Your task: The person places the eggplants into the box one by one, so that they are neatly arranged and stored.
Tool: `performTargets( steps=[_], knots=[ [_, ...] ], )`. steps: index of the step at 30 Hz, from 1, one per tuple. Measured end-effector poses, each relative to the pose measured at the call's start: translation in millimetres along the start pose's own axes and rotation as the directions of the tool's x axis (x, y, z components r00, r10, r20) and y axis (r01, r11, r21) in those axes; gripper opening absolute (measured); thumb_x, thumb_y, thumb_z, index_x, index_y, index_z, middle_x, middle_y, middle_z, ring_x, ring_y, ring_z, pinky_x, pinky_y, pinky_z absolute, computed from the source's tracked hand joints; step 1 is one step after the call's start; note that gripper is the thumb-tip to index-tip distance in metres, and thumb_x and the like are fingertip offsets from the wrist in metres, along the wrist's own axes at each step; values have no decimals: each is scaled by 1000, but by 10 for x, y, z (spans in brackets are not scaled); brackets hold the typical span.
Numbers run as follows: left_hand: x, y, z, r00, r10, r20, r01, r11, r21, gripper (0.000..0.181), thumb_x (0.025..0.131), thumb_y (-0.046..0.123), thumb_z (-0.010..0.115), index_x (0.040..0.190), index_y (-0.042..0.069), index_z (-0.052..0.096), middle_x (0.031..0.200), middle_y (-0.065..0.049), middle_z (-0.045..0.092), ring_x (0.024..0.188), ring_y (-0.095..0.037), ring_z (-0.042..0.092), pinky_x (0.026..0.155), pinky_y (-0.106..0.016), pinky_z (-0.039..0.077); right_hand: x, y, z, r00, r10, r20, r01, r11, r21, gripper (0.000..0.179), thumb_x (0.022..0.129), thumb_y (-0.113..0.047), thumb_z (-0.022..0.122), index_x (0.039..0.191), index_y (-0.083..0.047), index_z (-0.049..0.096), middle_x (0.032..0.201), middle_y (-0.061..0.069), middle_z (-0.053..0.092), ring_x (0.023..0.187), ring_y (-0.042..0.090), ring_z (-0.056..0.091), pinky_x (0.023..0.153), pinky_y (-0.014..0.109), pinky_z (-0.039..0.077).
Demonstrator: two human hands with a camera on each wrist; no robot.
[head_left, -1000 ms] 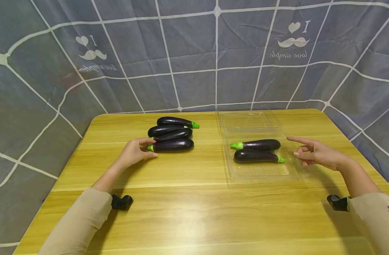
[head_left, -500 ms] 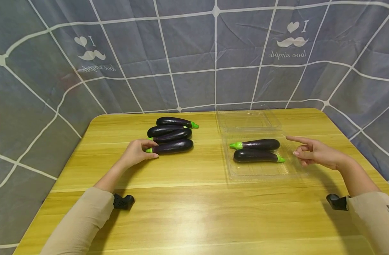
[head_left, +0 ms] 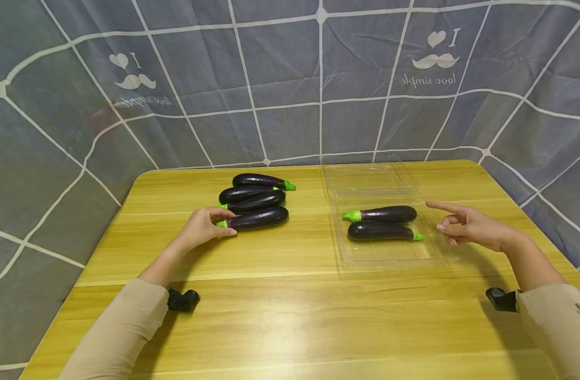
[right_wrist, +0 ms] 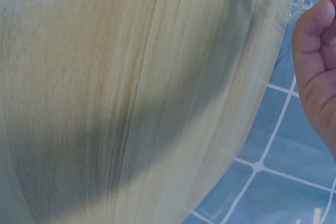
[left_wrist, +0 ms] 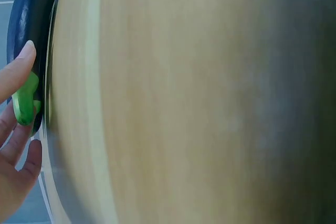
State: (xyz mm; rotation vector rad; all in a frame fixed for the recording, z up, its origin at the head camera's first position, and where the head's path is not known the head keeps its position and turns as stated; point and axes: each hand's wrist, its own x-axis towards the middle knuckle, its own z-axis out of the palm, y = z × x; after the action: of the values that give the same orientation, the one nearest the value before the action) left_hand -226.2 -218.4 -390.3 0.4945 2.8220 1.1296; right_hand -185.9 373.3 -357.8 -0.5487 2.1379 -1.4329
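Note:
My left hand pinches the stem end of a dark purple eggplant, the front one of a row on the left of the table. Up close in the left wrist view, the thumb lies along the eggplant beside its green cap. Several more eggplants lie right behind it. On the right, a clear plastic container holds two eggplants side by side, their stems facing opposite ways. My right hand hovers at the container's right edge, index finger straight, the others loosely curled, holding nothing.
The container's clear lid lies folded back toward the table's far edge. A wooden table carries everything. Grey checked cloth hangs behind and at both sides. Black wrist devices stick out from both sleeves.
My left fingers have closed around the front eggplant's stem end, and it has turned slightly, its stem end coming nearer. The right hand stays in place.

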Motion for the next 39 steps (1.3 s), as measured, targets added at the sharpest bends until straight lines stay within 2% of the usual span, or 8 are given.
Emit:
performTargets(
  steps=[11, 18, 25, 33, 39],
  knots=[
    [-16, 69, -22, 1000, -13, -8, 13, 998, -59, 42, 72, 22, 81, 108, 6, 68, 107, -11, 65, 93, -25, 58, 81, -39, 47, 10, -16, -3, 1000, 10, 3, -10, 1000, 20, 62, 98, -5, 44, 150, -11, 12, 74, 7, 53, 60, 19, 53, 56, 37, 49],
    [-18, 96, 3, 1000, -13, -10, 12, 997, -80, 42, 71, 25, 82, 107, 6, 69, 100, -8, 66, 84, -21, 57, 74, -34, 47, 4, -24, -2, 1000, 10, 6, -11, 1000, 23, 59, 98, -4, 45, 148, -26, 22, 74, 7, 53, 60, 19, 54, 57, 37, 50],
    [-22, 117, 14, 1000, -1, -11, 0, 995, -97, 41, 71, 25, 82, 105, 6, 69, 92, -6, 66, 78, -20, 55, 68, -30, 47, -3, -24, 10, 1000, 10, 8, -10, 1000, 26, 61, 98, -5, 45, 150, -16, 15, 75, 6, 53, 61, 20, 54, 58, 37, 50],
    [-23, 160, 13, 1000, 10, -14, -12, 995, -100, 41, 72, 26, 82, 106, 7, 69, 90, -6, 65, 76, -19, 54, 65, -27, 46, -5, -12, 10, 1000, 4, 10, -4, 1000, 25, 61, 98, -4, 45, 150, -18, 17, 75, 2, 54, 60, 17, 53, 57, 37, 50],
    [-24, 237, 10, 1000, 27, -14, -29, 993, -110, 40, 71, 25, 82, 105, 7, 70, 91, -5, 65, 76, -19, 55, 65, -27, 47, -4, -17, 17, 1000, 14, 2, -14, 1000, 21, 63, 98, -5, 46, 150, -11, 12, 75, 2, 54, 60, 17, 54, 57, 36, 50]
  ],
)
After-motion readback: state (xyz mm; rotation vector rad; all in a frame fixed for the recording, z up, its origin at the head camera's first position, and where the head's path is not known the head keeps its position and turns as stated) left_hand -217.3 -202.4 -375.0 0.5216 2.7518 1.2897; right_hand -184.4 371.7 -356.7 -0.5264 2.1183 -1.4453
